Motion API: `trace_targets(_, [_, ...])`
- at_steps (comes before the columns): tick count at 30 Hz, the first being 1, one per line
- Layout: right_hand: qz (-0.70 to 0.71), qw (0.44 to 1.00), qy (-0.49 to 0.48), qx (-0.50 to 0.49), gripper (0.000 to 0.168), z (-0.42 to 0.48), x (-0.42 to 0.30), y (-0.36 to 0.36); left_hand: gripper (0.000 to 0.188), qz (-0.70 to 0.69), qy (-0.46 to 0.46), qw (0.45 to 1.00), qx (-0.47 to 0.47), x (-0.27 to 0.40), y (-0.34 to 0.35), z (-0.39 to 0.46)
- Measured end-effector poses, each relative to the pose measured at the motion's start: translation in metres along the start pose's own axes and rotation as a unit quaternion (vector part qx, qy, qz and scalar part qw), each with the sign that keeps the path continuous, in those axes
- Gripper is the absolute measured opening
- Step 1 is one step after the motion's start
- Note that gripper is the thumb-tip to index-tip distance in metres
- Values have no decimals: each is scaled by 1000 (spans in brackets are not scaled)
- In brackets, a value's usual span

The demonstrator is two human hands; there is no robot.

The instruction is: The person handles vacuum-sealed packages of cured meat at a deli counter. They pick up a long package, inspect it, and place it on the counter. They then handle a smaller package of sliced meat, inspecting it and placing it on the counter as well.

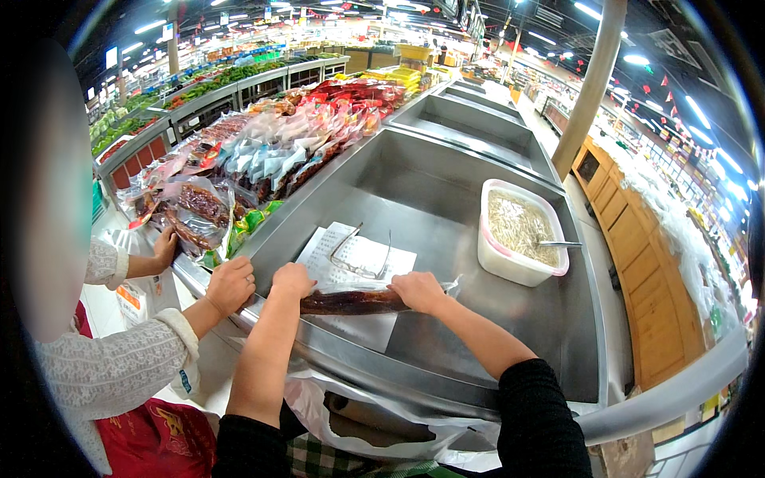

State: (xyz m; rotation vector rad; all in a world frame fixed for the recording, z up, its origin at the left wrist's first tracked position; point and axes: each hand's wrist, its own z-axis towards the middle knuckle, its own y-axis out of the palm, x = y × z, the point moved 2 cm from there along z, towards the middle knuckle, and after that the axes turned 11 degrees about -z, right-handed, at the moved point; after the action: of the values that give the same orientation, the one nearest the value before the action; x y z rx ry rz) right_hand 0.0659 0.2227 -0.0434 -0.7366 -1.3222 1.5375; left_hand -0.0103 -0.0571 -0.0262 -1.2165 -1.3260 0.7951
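Note:
A long, dark piece of cured meat (352,302) in clear plastic lies across my front, just inside a stainless steel display bin (460,334). My left hand (293,279) grips its left end, while my right hand (417,291) holds the right end, where loose plastic sticks out. Partly under the meat are sheets of paper (391,254) bearing handwriting. A pair of eyeglasses (358,267) rests on the sheets, just beyond my hands. Further right in the bin stands a white plastic tub (505,263) of thin, pale dried food (519,221) with a metal spoon (560,244).
At my left, a person in a white knit sleeve (119,370) has one hand (230,288) at the bin's edge and another (164,246) by vacuum-packed cured meats (200,209). A metal rail (663,388) curves at right. White plastic bags (311,397) hang below the front edge.

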Motion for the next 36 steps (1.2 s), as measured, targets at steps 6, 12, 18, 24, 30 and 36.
trace_targets(6, [-8, 1000, -4, 17, 27, -3, 1, 4, 54, -7, 0, 1000, -26, 8, -7, -8])
trace_targets(12, [10, 1000, 6, -2, 27, -2, 0, 3, 42, -4, -2, 999, -34, -3, 0, 0])
trace_targets(18, [27, 1000, 10, 10, 27, -4, 6, 9, 36, -23, -21, 997, -69, -2, 2, 10])
trace_targets(24, [31, 999, 10, 4, 24, -4, 0, 2, 32, -39, -23, 998, -51, -13, 10, 13])
trace_targets(30, [32, 999, 7, 13, 28, -5, 2, 3, 30, -49, -5, 997, -63, -12, 6, 8])
trace_targets(36, [26, 1000, 2, 17, 29, -3, -1, 2, 32, 6, 85, 993, -85, -26, 20, 23])
